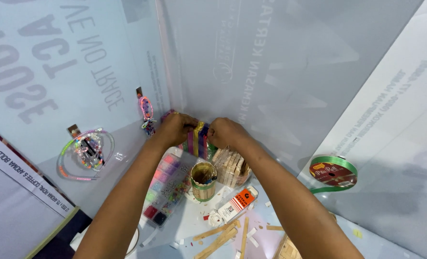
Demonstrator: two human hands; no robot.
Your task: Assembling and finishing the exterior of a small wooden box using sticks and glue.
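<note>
Both hands, left [175,128] and right [225,132], pinch a bundle of coloured sticks [197,140] above a stick-covered cup [203,180].

Both forearms extend from the lower frame toward centre. The left hand [175,128] and right hand [225,133] are fisted, knuckles up, close together, fingers curled in a grip.

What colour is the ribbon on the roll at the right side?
The ribbon roll is green, around a dark red core label; the head view shows it.
</note>
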